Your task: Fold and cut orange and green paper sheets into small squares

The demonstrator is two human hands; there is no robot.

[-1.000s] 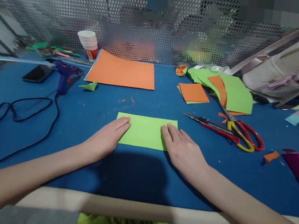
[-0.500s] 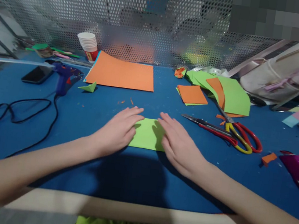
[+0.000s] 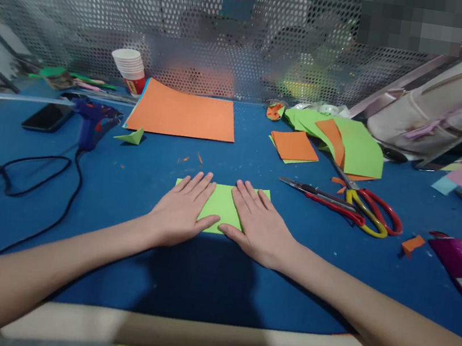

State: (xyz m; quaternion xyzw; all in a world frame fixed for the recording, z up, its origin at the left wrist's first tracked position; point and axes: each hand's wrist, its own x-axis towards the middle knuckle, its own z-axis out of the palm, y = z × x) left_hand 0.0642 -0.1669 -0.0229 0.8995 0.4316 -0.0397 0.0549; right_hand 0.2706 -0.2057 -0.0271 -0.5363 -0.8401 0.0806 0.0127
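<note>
Our fingers [image 3: 199, 183] lie flat and spread a little, gripping nothing; both palms press down on the green paper [image 3: 221, 206]. Left hand [image 3: 180, 212] covers the paper's left part, right hand [image 3: 258, 225] the right part, thumbs nearly meeting near the paper's near edge. Btwn the two hands a wedge of green shows, plus the far corners peeking out past the fingertips.

The paper sits mid-table on the blue mat [image 3: 208, 273], close in front of us, looking like a low wide rectangle. We can't tell whether it's one layer or doubled over, as the hands hide most of it. Our read: if a fold is there, we're at the pressing/creasing stage, i.e. early in the work; no shaped piece under the hands yet, only a flat sheet.

Outward, right side: scissors [image 3: 364, 206] w/ red and yellow handles, well apart from the right hand, blades pointing left. Beyond them a small orange square [image 3: 294, 145] on a green offcut, and a heap of green and orange sheets [image 3: 347, 143]. An orange scrap [image 3: 413, 243] and a magenta box [image 3: 461, 265] near the right edge.

Left side: a small folded green piece [image 3: 132, 136], a big orange sheet [image 3: 183, 115], stacked paper cups [image 3: 129, 66], a blue glue gun [image 3: 88, 117] w/ black cord [image 3: 18, 189] looping over the mat, a phone [image 3: 42, 116]. A perforated metal screen [image 3: 149, 18] stands at the back.
</note>
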